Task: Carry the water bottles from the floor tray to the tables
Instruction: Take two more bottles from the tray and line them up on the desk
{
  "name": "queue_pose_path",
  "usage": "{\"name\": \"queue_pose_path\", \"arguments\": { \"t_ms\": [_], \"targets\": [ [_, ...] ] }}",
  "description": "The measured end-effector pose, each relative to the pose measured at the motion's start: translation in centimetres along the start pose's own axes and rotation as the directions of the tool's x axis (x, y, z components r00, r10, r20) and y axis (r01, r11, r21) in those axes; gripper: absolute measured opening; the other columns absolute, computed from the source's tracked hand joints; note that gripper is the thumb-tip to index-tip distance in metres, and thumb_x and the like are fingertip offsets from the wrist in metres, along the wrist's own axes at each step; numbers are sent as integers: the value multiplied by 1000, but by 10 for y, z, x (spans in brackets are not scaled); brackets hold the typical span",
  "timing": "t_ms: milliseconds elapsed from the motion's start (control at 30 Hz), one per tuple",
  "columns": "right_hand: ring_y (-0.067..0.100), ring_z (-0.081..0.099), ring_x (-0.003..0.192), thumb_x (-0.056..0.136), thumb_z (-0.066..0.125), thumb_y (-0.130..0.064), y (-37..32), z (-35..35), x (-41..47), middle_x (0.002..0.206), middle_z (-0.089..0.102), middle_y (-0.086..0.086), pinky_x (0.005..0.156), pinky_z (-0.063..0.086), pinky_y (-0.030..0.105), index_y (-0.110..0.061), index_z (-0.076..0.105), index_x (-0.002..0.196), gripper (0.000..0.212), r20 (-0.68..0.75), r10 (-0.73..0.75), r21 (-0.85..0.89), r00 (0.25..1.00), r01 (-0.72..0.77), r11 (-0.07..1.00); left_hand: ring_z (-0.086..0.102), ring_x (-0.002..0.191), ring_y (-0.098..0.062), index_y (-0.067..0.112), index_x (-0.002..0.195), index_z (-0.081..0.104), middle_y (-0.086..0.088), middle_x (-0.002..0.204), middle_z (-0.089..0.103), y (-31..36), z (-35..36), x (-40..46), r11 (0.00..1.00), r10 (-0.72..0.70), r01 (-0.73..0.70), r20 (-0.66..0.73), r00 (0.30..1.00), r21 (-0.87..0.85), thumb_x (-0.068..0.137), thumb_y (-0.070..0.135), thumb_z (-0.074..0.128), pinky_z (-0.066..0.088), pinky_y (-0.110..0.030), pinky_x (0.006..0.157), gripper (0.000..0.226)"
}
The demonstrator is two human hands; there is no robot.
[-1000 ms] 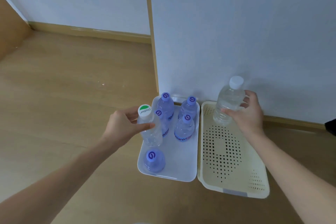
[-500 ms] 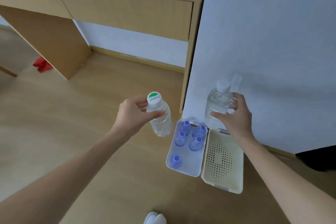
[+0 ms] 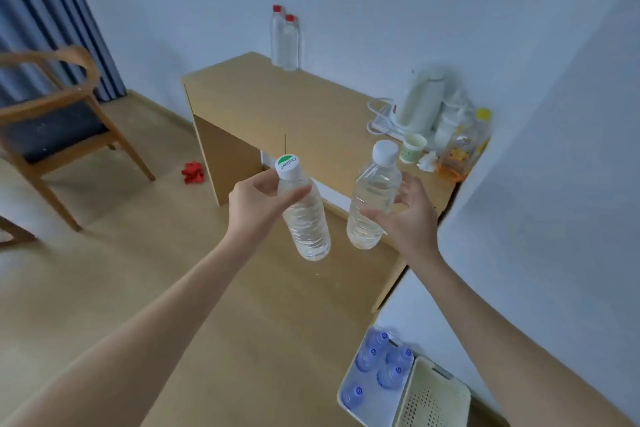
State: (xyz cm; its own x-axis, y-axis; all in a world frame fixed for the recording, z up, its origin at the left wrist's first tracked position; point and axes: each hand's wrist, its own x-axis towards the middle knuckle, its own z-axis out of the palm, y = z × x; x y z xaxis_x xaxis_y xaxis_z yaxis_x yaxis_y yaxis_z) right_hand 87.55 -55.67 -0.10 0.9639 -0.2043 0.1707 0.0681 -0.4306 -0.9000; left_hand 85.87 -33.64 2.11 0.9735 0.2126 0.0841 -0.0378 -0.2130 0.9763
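- We hold one water bottle in each hand, both raised in the air in front of the desk (image 3: 263,104) and well clear of the floor.
- Our left hand (image 3: 258,206) has its grip curled round the neck and shoulder of the green-capped bottle (image 3: 304,218), just under the cap, so the body hangs below and tilts to the right.
- Our right hand (image 3: 407,215) has its grip round the middle of the white-capped bottle (image 3: 372,204), thumb in front and fingers behind, the bottle leaning a little.
- Both look full of clear water, so we judge them moderately heavy for one hand, with thin ribbed plastic walls that will give under a hard squeeze.
- The ribs should help against slipping; a hold at the waist looks steadier than one at the neck, where the full body can swing.
- Neither seems fragile, though a drop could dent one or send it rolling.
- Five blue-capped bottles (image 3: 375,355) stand in the white tray (image 3: 374,409) on the floor at lower right, beside a cream perforated tray (image 3: 433,399).
- Two red-capped bottles (image 3: 285,40) already stand at the far end of the desk, and a kettle (image 3: 420,97) and a paper cup (image 3: 412,147) crowd its near right end.
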Motion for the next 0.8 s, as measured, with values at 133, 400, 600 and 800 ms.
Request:
{"name": "queue_pose_path", "arguments": {
  "t_ms": [133, 400, 600, 800],
  "targets": [
    [7, 61, 100, 54, 87, -33, -78, 38, 17, 113, 64, -14, 90, 50, 33, -33, 49, 123, 78, 64, -116, 37, 991, 114, 993, 67, 83, 6, 32, 92, 73, 17, 87, 73, 41, -58, 27, 997, 79, -81, -103, 992, -9, 67, 36, 82, 53, -22, 82, 27],
    [4, 62, 88, 56, 87, -31, -154, 117, 62, 103, 65, -9, 71, 47, 18, -30, 51, 116, 70, 206, -207, 54, 956, 201, 978, 60, 75, 15, 31, 102, 70, 24, 81, 65, 64, -138, 92, 985, 153, -125, -256, 954, 121, 69, 41, 79, 46, -11, 71, 35],
    [7, 60, 92, 56, 87, -30, -165, 190, 129, 103, 65, -9, 72, 43, 17, -28, 51, 118, 72, 296, -238, 73, 925, 226, 971, 61, 73, 15, 31, 98, 71, 25, 81, 65, 45, -161, 169, 984, 150, -113, -305, 941, 136, 69, 39, 79, 47, -12, 75, 31],
    [7, 59, 93, 57, 87, -28, -163, 257, 236, 100, 62, -12, 78, 44, 21, -25, 51, 121, 74, 345, -241, 119, 907, 212, 970, 65, 78, 10, 40, 92, 70, 25, 79, 69, 30, -166, 282, 979, 160, -109, -309, 937, 174, 72, 35, 77, 48, -12, 72, 22]
  ]
}}
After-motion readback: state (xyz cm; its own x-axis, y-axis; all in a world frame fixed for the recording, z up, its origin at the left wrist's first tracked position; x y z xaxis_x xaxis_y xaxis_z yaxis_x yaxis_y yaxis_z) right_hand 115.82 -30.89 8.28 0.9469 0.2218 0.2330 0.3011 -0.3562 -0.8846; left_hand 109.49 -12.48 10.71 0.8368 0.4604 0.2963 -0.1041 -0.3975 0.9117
